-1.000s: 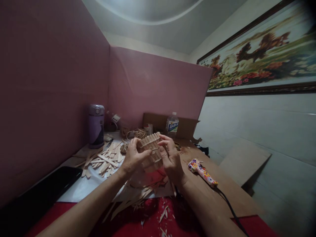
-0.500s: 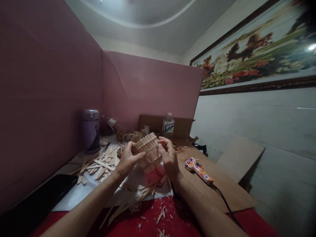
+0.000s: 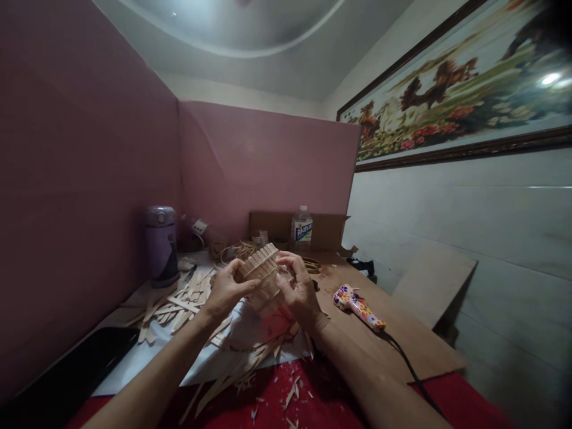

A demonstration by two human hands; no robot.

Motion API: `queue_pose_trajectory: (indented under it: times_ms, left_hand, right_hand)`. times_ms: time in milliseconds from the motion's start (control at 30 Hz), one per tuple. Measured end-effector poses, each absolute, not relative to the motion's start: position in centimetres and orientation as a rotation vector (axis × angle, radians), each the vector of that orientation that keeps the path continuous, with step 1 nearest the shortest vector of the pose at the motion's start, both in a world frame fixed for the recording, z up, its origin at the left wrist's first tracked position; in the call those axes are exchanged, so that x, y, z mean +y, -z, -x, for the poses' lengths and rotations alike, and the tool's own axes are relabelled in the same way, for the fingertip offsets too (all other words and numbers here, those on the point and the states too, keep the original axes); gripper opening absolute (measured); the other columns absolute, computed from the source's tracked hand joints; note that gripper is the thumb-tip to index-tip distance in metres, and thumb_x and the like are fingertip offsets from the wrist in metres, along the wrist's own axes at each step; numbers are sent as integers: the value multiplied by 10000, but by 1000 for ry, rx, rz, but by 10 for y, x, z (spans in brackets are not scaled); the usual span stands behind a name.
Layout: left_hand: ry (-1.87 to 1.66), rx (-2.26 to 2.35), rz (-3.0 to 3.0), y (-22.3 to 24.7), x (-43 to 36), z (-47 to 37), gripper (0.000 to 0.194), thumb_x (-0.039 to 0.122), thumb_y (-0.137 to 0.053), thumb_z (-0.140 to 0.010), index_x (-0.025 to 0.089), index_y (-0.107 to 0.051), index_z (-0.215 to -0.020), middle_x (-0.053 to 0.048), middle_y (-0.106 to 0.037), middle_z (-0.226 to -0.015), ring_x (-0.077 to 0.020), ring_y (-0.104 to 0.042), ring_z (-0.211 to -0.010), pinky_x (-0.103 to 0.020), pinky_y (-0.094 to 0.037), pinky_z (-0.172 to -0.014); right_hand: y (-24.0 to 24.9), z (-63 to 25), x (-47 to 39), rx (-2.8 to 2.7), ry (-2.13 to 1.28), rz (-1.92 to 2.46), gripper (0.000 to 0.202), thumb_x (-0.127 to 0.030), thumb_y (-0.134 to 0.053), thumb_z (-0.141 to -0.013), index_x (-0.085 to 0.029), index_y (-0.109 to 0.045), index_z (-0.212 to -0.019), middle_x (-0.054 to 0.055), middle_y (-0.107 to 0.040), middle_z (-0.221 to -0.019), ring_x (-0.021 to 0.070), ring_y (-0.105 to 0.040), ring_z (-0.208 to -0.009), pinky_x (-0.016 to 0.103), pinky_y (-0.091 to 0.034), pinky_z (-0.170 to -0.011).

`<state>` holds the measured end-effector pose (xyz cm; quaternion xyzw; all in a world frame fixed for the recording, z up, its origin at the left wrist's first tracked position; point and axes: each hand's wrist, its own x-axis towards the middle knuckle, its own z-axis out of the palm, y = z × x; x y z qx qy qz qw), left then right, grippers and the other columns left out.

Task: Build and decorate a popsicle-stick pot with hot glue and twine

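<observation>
Between my hands, above the table, is a small tilted piece built from wooden craft sticks (image 3: 263, 266) laid side by side, with string-like bands across it. My left hand (image 3: 230, 287) grips its left edge, thumb on the near face and fingers behind. My right hand (image 3: 297, 287) closes on its right edge, thumb against the face; part of that side is hidden by the fingers. Loose craft sticks (image 3: 190, 301) lie in a pile left of my left hand. Split sticks and splinters (image 3: 250, 363) are strewn beneath the hands.
A flowered glue gun (image 3: 360, 308) with a black cord lies on cardboard (image 3: 402, 342) at right. A purple flask (image 3: 161, 247) stands at left, a clear bottle (image 3: 302, 229) at the back. Twine (image 3: 243, 249) sits behind the hands. A black flat object (image 3: 84, 363) lies front left.
My right hand has shifted left and its fingers now wrap further over the stick piece's right edge. The piece has moved slightly left in view. The camera view has shifted a little.
</observation>
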<state>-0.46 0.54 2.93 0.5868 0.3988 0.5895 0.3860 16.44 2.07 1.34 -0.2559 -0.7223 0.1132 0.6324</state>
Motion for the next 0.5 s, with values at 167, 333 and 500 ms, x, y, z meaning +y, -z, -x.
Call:
queue_pose_trajectory:
  times_ms: [167, 333, 500]
  left_hand:
    - [-1500, 1010, -1506, -30, 4, 5, 421, 380, -804, -505, 167, -547, -762, 26, -596, -693, -138, -547, -652, -250, -422, -618]
    - [-1503, 1013, -1489, -30, 3, 5, 411, 372, -805, -496, 167, -547, -740, 32, -590, -670, -131, -534, -637, -242, -414, -603]
    - [-1502, 996, -1461, -31, 3, 5, 403, 354, -811, -482, 165, -555, -731, 37, -594, -663, -128, -538, -634, -234, -414, -597]
  right_hand:
    - [-15, -164, 17, -1651, -278, 603, 83, -188, -517, -799, -218, -568, -857, 89, -529, -1192, 230, -507, -1152, 409, -400, -989]
    - [-16, -166, 17, -1657, -253, 621, 61, -179, -522, -787, -217, -555, -822, 87, -523, -1192, 236, -507, -1141, 419, -392, -987]
    - [-16, -167, 17, -1664, -252, 632, 80, -171, -522, -785, -215, -551, -845, 92, -511, -1205, 231, -500, -1149, 398, -396, -983]
